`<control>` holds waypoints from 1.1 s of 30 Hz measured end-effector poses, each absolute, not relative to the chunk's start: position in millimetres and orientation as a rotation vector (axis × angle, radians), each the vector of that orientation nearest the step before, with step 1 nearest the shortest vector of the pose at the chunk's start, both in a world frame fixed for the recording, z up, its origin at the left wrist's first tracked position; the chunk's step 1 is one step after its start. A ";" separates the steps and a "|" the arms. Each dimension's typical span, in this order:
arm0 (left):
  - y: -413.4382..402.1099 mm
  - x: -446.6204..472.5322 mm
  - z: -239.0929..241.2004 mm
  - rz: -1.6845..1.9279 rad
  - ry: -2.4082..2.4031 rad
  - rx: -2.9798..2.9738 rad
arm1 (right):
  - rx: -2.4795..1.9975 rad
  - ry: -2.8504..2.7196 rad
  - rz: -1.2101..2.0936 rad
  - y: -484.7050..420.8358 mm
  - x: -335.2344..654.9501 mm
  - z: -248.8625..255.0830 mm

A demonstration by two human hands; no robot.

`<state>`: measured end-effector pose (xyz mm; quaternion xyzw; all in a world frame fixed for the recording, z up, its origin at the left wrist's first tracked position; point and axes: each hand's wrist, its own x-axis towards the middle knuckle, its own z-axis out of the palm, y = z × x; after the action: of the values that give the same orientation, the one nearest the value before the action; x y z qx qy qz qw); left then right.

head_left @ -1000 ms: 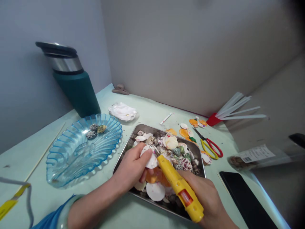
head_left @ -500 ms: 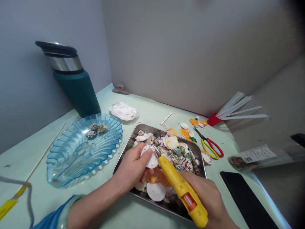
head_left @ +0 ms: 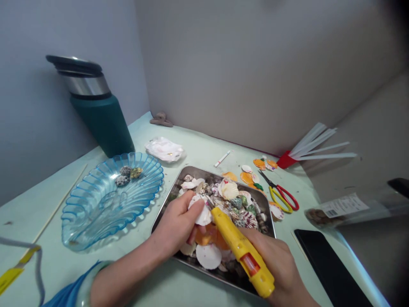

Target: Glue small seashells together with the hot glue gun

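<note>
Over a metal tray [head_left: 268,204] filled with seashells, my left hand [head_left: 177,221] pinches a white scallop shell [head_left: 203,213] between thumb and fingers. My right hand [head_left: 271,256] is wrapped round a yellow hot glue gun [head_left: 241,247], whose metal nozzle points at the top edge of that shell. Whether the tip touches the shell I cannot tell. Beneath my hands lie a round white shell [head_left: 208,256] and orange shells [head_left: 206,236]. Striped, green and speckled shells are heaped in the rest of the tray.
A blue shell-shaped dish [head_left: 96,213] with a few speckled shells is at left, before a green bottle [head_left: 102,123]. Scissors [head_left: 284,200], orange shells [head_left: 246,178], a red cup of glue sticks [head_left: 284,160], a bag [head_left: 338,209] and a black phone-like slab [head_left: 329,264] lie right.
The rear end of the glue gun has shifted slightly up and left. My left hand and the shell stay in place.
</note>
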<state>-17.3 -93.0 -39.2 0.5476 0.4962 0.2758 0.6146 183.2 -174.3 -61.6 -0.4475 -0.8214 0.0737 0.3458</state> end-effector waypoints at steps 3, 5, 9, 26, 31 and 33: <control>-92.9 -17.8 -39.3 0.629 1.131 1.255 | -1.165 -2.116 0.202 -173.9 183.4 -62.2; -93.1 -17.9 -39.3 0.625 1.121 1.249 | -1.163 -2.109 0.194 -173.4 183.3 -61.8; -93.8 -17.6 -39.3 0.650 1.106 1.232 | -1.145 -2.112 0.184 -172.7 182.2 -57.5; -94.5 -17.7 -39.4 0.628 1.122 1.252 | -1.160 -2.118 0.147 -174.4 183.4 -58.9; -94.5 -18.0 -41.2 0.628 1.105 1.238 | -1.157 -2.103 0.130 -174.4 182.6 -56.8; -94.7 -18.2 -42.1 0.623 1.109 1.248 | -1.153 -2.101 0.119 -174.2 182.2 -56.1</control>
<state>-18.2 -94.7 -42.1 0.5445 0.4841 0.2719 0.6287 182.2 -174.2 -56.1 -0.4477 -0.8160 0.0464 0.3627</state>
